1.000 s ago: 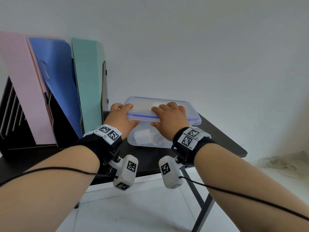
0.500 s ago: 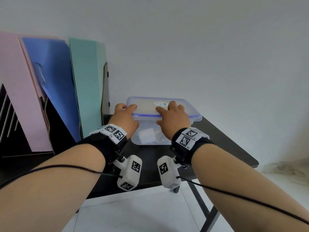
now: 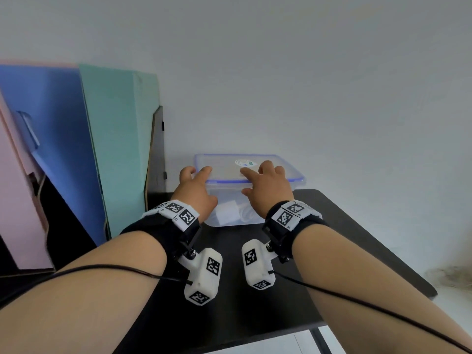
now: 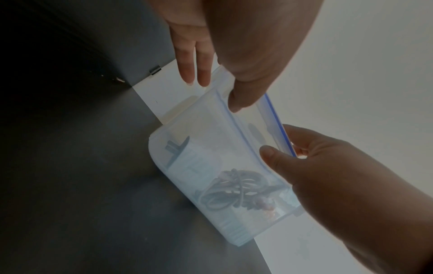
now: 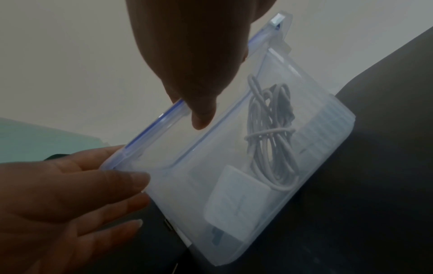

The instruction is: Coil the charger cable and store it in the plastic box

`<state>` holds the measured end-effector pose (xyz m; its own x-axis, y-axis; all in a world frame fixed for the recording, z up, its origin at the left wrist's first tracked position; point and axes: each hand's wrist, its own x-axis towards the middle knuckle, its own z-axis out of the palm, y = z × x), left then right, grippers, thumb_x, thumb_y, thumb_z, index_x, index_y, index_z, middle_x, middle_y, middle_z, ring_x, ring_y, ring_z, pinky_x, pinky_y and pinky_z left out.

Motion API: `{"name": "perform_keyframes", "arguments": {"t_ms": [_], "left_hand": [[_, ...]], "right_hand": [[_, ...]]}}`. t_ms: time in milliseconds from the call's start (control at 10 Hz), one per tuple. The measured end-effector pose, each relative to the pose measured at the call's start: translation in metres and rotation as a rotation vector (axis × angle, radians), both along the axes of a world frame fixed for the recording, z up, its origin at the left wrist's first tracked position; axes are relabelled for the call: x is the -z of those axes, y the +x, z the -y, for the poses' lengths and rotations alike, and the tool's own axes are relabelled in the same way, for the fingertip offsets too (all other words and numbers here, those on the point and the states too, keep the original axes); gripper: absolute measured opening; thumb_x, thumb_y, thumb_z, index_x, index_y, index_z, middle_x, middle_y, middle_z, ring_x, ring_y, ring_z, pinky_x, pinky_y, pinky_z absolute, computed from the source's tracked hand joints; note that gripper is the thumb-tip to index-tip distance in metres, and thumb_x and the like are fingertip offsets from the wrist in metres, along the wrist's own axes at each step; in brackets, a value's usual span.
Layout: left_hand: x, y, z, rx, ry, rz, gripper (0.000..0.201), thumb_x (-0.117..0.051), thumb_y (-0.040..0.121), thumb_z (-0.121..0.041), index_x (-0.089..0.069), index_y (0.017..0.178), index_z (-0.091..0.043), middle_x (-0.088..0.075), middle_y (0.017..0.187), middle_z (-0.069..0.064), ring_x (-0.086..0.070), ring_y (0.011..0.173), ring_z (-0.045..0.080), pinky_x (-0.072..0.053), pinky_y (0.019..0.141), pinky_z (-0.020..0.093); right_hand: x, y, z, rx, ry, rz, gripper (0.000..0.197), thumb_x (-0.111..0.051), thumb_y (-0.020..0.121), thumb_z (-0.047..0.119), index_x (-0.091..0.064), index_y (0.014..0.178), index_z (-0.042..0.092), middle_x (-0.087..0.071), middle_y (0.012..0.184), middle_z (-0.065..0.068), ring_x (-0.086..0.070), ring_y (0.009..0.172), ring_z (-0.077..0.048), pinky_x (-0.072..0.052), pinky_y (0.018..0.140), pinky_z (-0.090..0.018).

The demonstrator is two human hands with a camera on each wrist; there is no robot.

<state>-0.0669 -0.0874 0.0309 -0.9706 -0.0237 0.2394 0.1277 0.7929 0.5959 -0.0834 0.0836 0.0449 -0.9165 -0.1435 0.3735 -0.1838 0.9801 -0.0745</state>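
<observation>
Both hands, left hand point(image 3: 195, 190) and right hand point(image 3: 268, 186), rest extended fingers on the lid point(image 3: 229, 167) of the plastic box point(image 3: 229, 210); coiled cable point(image 5: 271, 133) inside.

Lid sticker point(image 3: 245, 163) – print too small to read.

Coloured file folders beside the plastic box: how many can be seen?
3, standing left of the box: a pink folder outermost, a blue folder in the middle, a green folder nearest. Others may be hidden.

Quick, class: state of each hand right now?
Left hand: open, straight fingers resting on the clear blue-rimmed plastic lid.
Right hand: open, fingers on the same lid.
</observation>
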Motion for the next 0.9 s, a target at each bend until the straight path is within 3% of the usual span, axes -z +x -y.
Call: {"name": "perform_keyframes", "arguments": {"t_ms": [300,500,600,700,900], "left_hand": [[0.000,-0.023,0.000,-0.028,0.007,0.018,0.075,-0.057,0.086,-0.022,-0.019,0.149,-0.026,-0.007,0.156,0.005,-0.048,0.123,0.029,-0.041,0.100,0.032],[0.004,-0.023,0.000,-0.031,0.017,-0.005,0.077,-0.058,0.084,-0.022,-0.017,0.149,-0.027,-0.007,0.156,0.003,-0.048,0.124,0.029,-0.042,0.094,0.031],[0.003,-0.021,-0.001,-0.044,0.027,0.014,0.082,-0.059,0.083,-0.022,-0.012,0.150,-0.028,-0.004,0.157,0.005,-0.043,0.128,0.031,-0.042,0.099,0.033],[-0.001,-0.017,-0.001,-0.093,0.046,0.014,0.087,-0.061,0.080,-0.024,-0.009,0.150,-0.029,-0.003,0.156,0.007,-0.022,0.140,0.034,-0.032,0.110,0.039],[-0.010,-0.004,0.002,-0.114,0.093,-0.021,0.085,-0.060,0.078,-0.024,-0.012,0.149,-0.030,-0.007,0.155,0.006,-0.014,0.141,0.035,-0.028,0.112,0.041]], "right_hand": [[0.004,-0.026,0.004,-0.005,-0.014,-0.019,0.047,-0.049,0.092,0.039,-0.037,0.138,0.036,-0.038,0.129,-0.007,-0.036,0.115,-0.029,-0.045,0.092,-0.036],[0.006,-0.026,0.004,-0.005,-0.017,-0.039,0.047,-0.048,0.093,0.039,-0.037,0.139,0.035,-0.038,0.131,-0.008,-0.035,0.116,-0.031,-0.043,0.092,-0.037],[0.005,-0.024,0.004,-0.010,-0.003,-0.032,0.051,-0.049,0.092,0.040,-0.034,0.140,0.033,-0.036,0.132,-0.008,-0.035,0.118,-0.031,-0.043,0.094,-0.038],[0.003,-0.020,0.004,-0.006,-0.033,-0.014,0.058,-0.054,0.088,0.037,-0.031,0.141,0.027,-0.038,0.131,-0.009,-0.037,0.116,-0.030,-0.044,0.092,-0.038],[-0.003,-0.009,0.002,-0.070,-0.277,-0.057,0.056,-0.054,0.086,0.022,-0.036,0.138,0.020,-0.038,0.132,-0.009,-0.044,0.115,-0.029,-0.043,0.093,-0.035]]}}
